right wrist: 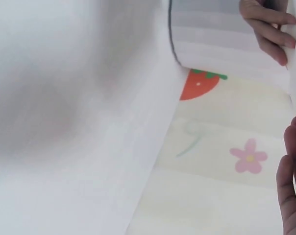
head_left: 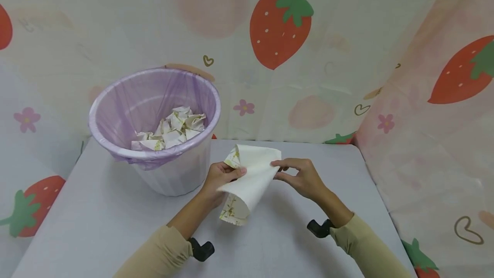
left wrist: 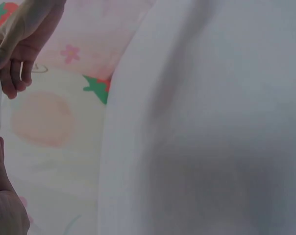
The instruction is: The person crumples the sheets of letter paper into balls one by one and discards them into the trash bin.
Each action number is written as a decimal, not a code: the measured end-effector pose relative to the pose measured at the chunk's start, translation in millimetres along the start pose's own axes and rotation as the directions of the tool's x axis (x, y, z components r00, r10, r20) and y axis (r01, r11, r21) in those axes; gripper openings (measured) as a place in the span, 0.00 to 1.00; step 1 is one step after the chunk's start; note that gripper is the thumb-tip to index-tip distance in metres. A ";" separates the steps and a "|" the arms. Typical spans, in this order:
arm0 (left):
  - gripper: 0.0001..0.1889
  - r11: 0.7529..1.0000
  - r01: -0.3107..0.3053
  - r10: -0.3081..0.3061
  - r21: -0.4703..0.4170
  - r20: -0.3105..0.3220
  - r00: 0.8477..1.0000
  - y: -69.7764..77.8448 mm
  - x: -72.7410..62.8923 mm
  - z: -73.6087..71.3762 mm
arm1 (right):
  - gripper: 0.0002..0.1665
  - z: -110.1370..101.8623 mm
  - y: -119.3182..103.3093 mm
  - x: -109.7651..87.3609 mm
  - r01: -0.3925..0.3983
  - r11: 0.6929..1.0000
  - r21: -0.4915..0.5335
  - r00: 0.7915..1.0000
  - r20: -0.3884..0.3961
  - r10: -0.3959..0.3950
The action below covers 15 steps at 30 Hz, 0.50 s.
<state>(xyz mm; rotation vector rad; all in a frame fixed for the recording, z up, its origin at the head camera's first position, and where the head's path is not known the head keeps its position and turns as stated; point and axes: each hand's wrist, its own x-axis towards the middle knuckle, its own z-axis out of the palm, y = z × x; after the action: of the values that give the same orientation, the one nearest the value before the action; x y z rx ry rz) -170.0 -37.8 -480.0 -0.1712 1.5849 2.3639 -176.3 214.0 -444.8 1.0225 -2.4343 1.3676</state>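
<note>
A sheet of paper (head_left: 257, 166), plain white on one face and flower-printed on the other, curls in the air above the table. My left hand (head_left: 219, 180) pinches its left edge, thumb on the white face. At the upper right edge, my right hand (head_left: 302, 178) holds the sheet between thumb and fingers. Both wrist views catch only part of the hands and a sliver of paper at the border. Left of the hands stands a white bin (head_left: 173, 179) with a purple bag liner (head_left: 123, 113). Crumpled pieces of printed paper (head_left: 175, 130) lie inside it.
A white-covered table (head_left: 127, 226) carries the bin at its back left. Behind and to the right hangs a strawberry-print cloth (head_left: 347, 76). Black wrist mounts (head_left: 319, 228) stick out from both sleeves.
</note>
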 end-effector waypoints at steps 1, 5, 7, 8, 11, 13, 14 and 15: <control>0.11 1.000 -0.005 0.006 0.006 -0.009 1.000 -0.3 -0.1 0.5 | 0.17 0.5 -2.0 0.7 -0.014 1.000 0.017 1.000 -0.011 0.014; 0.03 0.998 -0.053 0.053 0.041 0.005 0.999 -1.4 0.0 1.3 | 0.10 0.0 -21.1 5.2 -0.065 0.996 0.058 0.997 -0.047 0.068; 0.07 0.996 -0.078 0.076 0.033 0.051 0.996 -2.2 -0.3 0.4 | 0.06 -0.8 -29.9 7.4 -0.088 0.993 0.078 0.994 -0.064 0.093; 0.09 0.996 -0.090 0.088 0.021 0.083 0.993 -2.5 -0.8 -0.2 | 0.05 -1.4 -33.1 8.4 -0.099 0.991 0.089 0.992 -0.071 0.105; 0.12 0.993 -0.115 0.115 -0.010 0.161 0.980 -3.7 -2.0 -2.5 | 0.03 -1.9 -33.3 9.9 -0.134 0.983 0.127 0.985 -0.087 0.146; 0.12 0.992 -0.129 0.129 -0.015 0.199 0.971 -3.9 -3.0 -2.8 | 0.03 -2.5 -31.8 10.0 -0.166 0.972 0.165 0.979 -0.093 0.183; 0.12 0.992 -0.128 0.128 -0.013 0.210 0.969 -3.8 -3.5 -2.4 | 0.03 -2.7 -30.9 9.9 -0.184 0.966 0.184 0.974 -0.095 0.204; 0.12 0.992 -0.127 0.125 -0.004 0.215 0.968 -3.7 -3.8 -1.5 | 0.03 -2.8 -29.9 9.4 -0.205 0.959 0.196 0.969 -0.099 0.228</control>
<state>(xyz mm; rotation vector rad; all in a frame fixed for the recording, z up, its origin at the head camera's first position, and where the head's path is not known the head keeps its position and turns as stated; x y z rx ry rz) -165.4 -38.5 -482.9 0.1882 1.5442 2.3737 -164.8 201.4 -418.3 0.6975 -2.4235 1.6988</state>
